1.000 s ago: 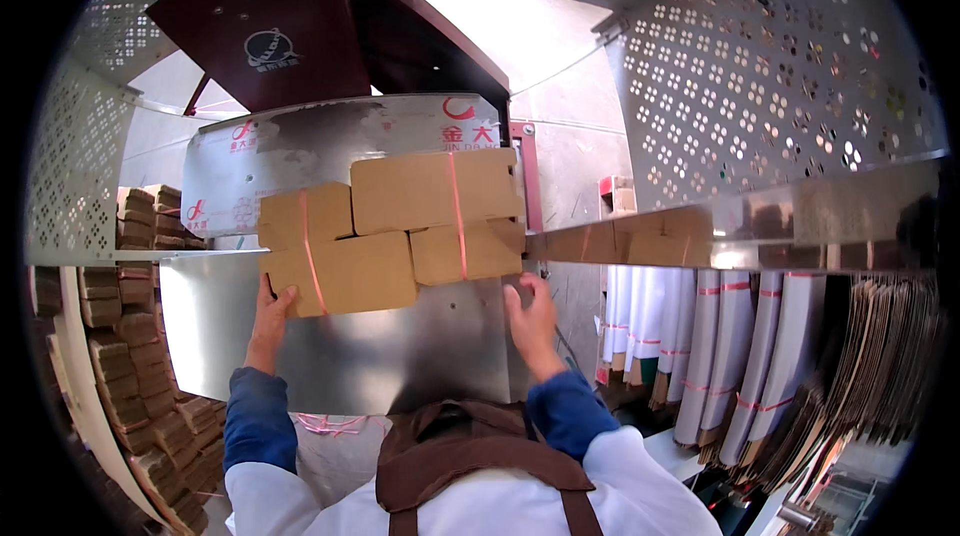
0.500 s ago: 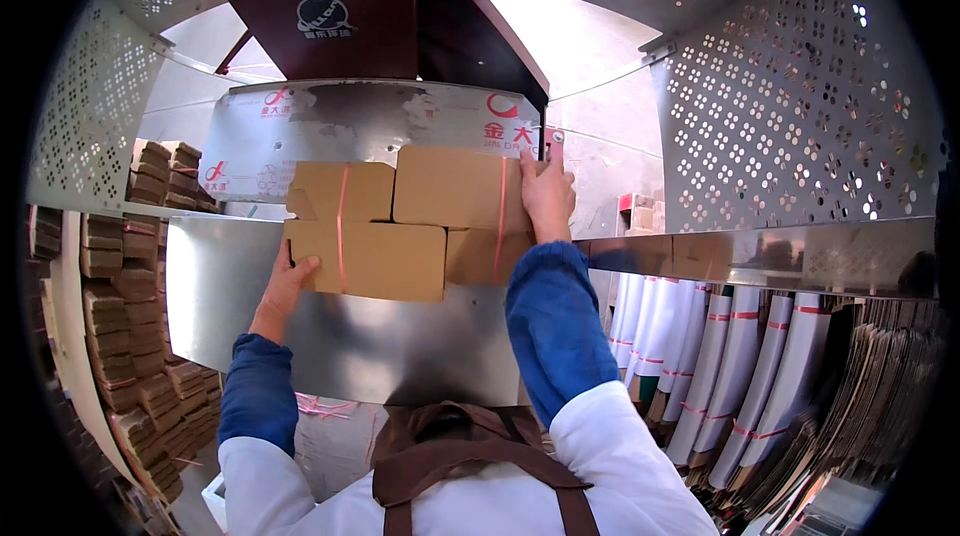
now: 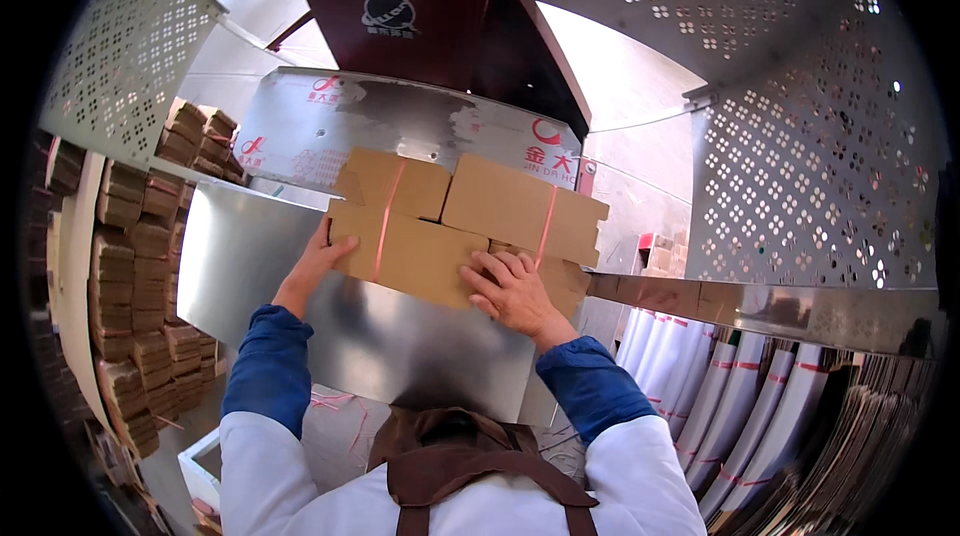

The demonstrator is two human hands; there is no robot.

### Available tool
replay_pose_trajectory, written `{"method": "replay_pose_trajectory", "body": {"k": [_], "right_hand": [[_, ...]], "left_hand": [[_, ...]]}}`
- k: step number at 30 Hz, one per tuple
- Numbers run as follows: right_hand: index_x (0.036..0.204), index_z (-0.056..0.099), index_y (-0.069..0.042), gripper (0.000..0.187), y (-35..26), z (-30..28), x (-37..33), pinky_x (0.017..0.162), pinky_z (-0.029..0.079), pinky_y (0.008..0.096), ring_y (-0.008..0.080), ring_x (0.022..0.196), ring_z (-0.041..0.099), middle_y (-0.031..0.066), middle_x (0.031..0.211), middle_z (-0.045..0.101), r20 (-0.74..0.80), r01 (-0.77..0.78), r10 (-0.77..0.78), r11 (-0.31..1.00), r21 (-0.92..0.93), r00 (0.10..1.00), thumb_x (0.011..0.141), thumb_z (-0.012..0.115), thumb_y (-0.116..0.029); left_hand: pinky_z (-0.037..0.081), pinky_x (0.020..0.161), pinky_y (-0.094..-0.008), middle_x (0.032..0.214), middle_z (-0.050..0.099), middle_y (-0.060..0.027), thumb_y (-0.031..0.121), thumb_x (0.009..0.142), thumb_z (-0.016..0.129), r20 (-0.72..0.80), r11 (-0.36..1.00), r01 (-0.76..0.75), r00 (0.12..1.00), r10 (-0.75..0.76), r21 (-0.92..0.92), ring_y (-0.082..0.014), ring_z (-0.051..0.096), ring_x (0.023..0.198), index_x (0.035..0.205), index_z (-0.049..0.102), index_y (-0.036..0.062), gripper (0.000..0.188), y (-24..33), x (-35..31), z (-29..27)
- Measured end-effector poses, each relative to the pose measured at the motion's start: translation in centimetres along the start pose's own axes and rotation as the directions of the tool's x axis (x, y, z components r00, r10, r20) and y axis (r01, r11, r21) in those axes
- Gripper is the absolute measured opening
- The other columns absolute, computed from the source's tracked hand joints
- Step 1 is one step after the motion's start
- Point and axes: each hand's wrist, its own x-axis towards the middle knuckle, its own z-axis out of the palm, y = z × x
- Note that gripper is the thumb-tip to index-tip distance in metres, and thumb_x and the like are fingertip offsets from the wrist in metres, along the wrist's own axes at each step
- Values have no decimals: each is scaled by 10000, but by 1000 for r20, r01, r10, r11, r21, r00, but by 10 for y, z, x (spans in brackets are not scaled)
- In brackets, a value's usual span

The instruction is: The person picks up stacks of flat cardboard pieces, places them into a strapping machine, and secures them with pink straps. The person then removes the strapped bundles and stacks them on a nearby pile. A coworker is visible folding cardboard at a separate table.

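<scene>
A bundle of flat brown cardboard pieces (image 3: 420,246), crossed by two pink straps, lies on the metal table (image 3: 400,341) in front of me. My left hand (image 3: 318,264) grips the bundle's left edge, thumb on top and the other fingers hidden below. On the near right part of the cardboard rests my right hand (image 3: 512,291), palm down, fingers apart and slightly bent. Its fingertips lie close to the right pink strap (image 3: 547,221); whether they touch it I cannot tell.
Behind the table rises a dark red machine housing (image 3: 400,26). Perforated metal panels (image 3: 800,156) flank it. Stacks of cardboard (image 3: 130,266) stand on the left; strapped white rolls or sheets (image 3: 745,416) and upright dark sheets (image 3: 860,446) on the right.
My right hand has left the bundle's far right edge and come nearer, onto the cardboard's near side. My left hand keeps the left edge. The whole view has shifted and tilted.
</scene>
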Motion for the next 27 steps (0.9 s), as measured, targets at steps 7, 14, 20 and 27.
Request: {"method": "replay_pose_trajectory", "body": {"k": [7,14,20,27], "right_hand": [[1240,590,-206,438,9,4,5,925,376,402,238,1104,468,28,1275,511,129,28,-33,999,38,991,826,645,-340],[1237,600,-178,450,14,6,9,952,367,434,270,1107,468,51,1296,506,177,-7,-12,994,107,984,812,660,-312],[1230,598,-193,445,17,12,8,930,379,411,259,1094,477,43,1275,518,163,14,-27,997,80,986,809,653,-327],[1216,605,-188,461,23,13,16,934,375,422,248,1102,480,35,1278,520,156,14,-25,997,76,987,788,671,-344]], "left_hand": [[342,1023,-287,1297,511,-85,433,980,478,-181,996,79,980,-87,-47,-150,445,1200,1373,401,-8,596,-11,-1,5],[369,980,-289,1217,557,-90,464,938,535,-165,974,185,965,-206,-133,-151,498,1120,1327,443,-25,631,-8,6,6],[363,983,-305,1214,562,-69,478,921,555,-165,964,235,953,-254,-122,-155,494,1132,1317,474,1,626,-7,14,5],[395,961,-306,1193,580,-78,435,902,603,-181,949,243,943,-280,-201,-160,527,1099,1293,499,-8,599,-14,22,5]]}}
